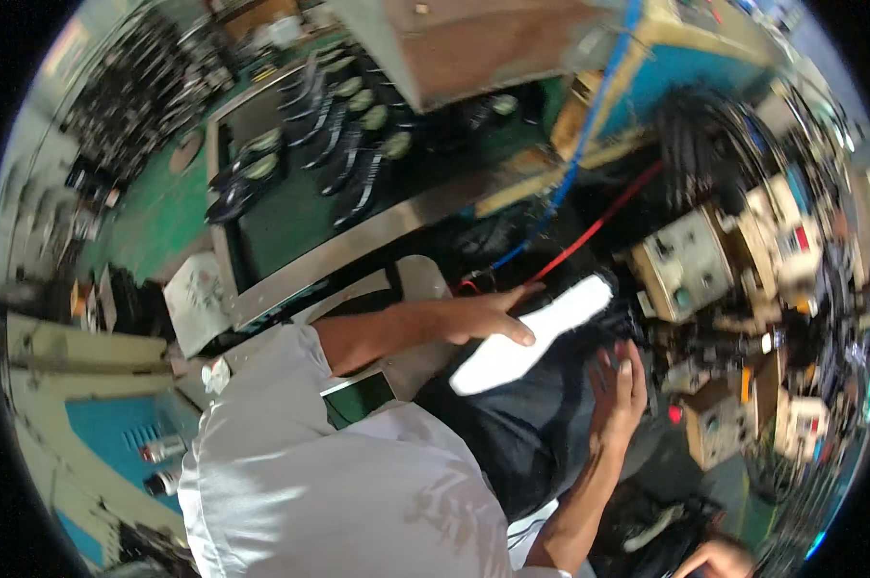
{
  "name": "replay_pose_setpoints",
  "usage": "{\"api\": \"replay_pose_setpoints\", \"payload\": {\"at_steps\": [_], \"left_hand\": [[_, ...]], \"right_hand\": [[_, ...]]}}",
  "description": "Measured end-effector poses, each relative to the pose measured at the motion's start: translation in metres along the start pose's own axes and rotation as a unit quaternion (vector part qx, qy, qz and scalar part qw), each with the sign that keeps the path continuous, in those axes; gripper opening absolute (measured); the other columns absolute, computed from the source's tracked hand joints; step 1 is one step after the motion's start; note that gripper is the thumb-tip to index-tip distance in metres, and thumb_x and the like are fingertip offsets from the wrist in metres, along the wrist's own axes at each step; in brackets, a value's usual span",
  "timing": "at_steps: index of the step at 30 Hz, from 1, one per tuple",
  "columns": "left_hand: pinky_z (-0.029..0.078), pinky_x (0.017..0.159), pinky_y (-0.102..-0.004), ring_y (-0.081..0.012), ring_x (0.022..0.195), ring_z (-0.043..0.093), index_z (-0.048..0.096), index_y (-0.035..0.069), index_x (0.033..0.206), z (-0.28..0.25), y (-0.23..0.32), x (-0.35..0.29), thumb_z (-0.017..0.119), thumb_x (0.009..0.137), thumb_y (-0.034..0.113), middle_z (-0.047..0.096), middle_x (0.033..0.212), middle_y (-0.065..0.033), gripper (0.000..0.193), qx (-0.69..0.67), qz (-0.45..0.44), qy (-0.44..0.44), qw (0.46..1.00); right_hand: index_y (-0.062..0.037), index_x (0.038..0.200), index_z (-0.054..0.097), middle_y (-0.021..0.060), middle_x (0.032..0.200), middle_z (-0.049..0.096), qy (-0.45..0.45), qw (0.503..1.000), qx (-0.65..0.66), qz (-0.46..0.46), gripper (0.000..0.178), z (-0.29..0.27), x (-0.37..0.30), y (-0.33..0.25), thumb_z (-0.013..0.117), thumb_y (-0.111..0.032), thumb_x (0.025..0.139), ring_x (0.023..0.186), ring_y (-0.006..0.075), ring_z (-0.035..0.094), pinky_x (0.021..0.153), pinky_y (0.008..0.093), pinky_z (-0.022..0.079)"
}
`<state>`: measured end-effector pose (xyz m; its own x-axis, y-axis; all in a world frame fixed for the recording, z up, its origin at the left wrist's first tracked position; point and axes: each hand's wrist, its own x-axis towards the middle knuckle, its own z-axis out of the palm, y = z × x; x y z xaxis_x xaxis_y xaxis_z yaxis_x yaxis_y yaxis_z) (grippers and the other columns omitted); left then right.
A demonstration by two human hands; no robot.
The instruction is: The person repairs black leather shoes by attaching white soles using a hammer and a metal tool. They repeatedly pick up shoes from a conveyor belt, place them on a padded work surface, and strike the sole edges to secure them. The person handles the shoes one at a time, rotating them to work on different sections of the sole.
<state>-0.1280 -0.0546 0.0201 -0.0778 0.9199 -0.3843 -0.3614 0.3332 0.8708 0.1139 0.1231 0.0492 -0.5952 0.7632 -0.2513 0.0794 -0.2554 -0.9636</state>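
A white shoe insole (536, 337), long and narrow at its far end, is held in my left hand (493, 318), the thumb pressed on its top face. It tilts up to the right above dark trousers (541, 424) on my lap. To the right of the insole, my right hand (620, 400) is raised with the fingers apart and slightly curled. No object shows in it, and it does not touch the insole.
Black shoes (358, 188) with pale green insides stand in rows on a metal-edged green conveyor (290, 241). A blue hose (589, 144) and a red hose (598, 226) cross beyond my hands. Beige control boxes (683, 262) stand right. Another person's arm (719, 557) shows lower right.
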Motion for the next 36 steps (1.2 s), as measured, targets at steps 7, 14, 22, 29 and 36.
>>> {"api": "replay_pose_setpoints", "payload": {"at_steps": [7,14,22,29,36], "left_hand": [[0.038,0.122,-0.0469,-0.0418,0.149,0.044,0.014,0.002,0.170,-0.193,-0.036,-0.146,0.089,0.077,0.045,0.042,0.164,-0.0293,0.126,0.237,-0.008,0.454,0.859],[0.043,0.112,-0.0627,-0.0575,0.145,0.039,0.003,0.053,0.168,-0.297,-0.126,-0.273,0.078,0.092,0.022,0.025,0.159,-0.0440,0.111,0.472,-0.335,0.599,0.553],[0.048,0.104,-0.0699,-0.0571,0.148,0.039,0.002,0.059,0.166,-0.352,-0.220,-0.319,0.056,0.103,0.004,-0.001,0.174,-0.0325,0.100,0.616,-0.418,0.501,0.441],[0.061,0.080,-0.0651,-0.0619,0.123,0.060,0.001,0.059,0.165,-0.399,-0.215,-0.317,0.053,0.104,0.010,0.012,0.172,-0.0355,0.094,0.640,-0.452,0.510,0.355],[0.049,0.101,-0.0754,-0.0688,0.136,0.044,0.006,0.058,0.166,-0.439,-0.163,-0.298,0.045,0.112,0.011,0.001,0.172,-0.0369,0.082,0.543,-0.503,0.507,0.442]], "right_hand": [[0.0025,0.147,0.054,0.0230,0.141,0.062,0.042,0.997,-0.016,0.069,0.055,-0.077,0.016,0.060,0.068,-0.032,0.106,0.121,0.0363,0.069,0.104,0.0488,0.055],[-0.0008,0.134,0.062,0.0153,0.122,0.070,0.092,0.991,0.007,0.095,0.037,-0.129,0.025,0.085,0.066,-0.024,0.105,0.105,0.0302,0.071,0.093,0.0450,0.057],[-0.0028,0.134,0.062,0.0129,0.122,0.070,0.053,0.986,-0.076,0.140,0.037,-0.080,0.044,0.063,0.067,-0.024,0.104,0.104,0.0279,0.070,0.093,0.0420,0.056],[-0.0027,0.134,0.062,0.0109,0.119,0.070,0.013,0.978,-0.149,0.145,0.040,-0.037,0.052,0.060,0.067,-0.028,0.104,0.103,0.0260,0.070,0.093,0.0408,0.057],[-0.0030,0.137,0.060,0.0125,0.121,0.069,0.053,0.971,-0.178,0.150,0.040,-0.070,0.048,0.043,0.064,-0.028,0.106,0.103,0.0263,0.071,0.093,0.0397,0.057]]}}
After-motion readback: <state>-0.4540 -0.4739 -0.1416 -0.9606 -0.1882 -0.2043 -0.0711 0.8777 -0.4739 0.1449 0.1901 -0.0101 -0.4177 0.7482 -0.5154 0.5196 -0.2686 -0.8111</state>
